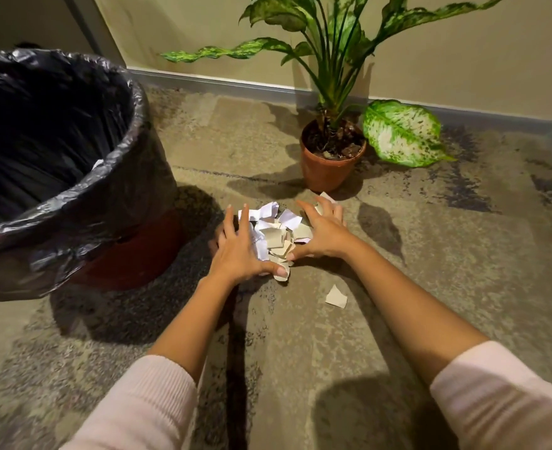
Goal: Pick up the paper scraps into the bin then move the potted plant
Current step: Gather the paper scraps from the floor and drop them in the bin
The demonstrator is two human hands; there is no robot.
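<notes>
A pile of torn white and beige paper scraps (276, 232) lies on the carpet. My left hand (238, 251) cups its left side and my right hand (323, 233) cups its right side, fingers spread and pressing the pile together. One loose scrap (336, 297) lies apart, nearer to me on the right. Another scrap (328, 197) peeks out beyond my right fingers. The bin (73, 190), lined with a black bag, stands at the left. Behind the pile, by the wall, stands the potted plant (329, 164) in a terracotta pot.
The wall and skirting board (235, 82) run behind the plant. A large drooping leaf (401, 133) hangs low to the right of the pot. Patterned carpet (463, 254) stretches to the right.
</notes>
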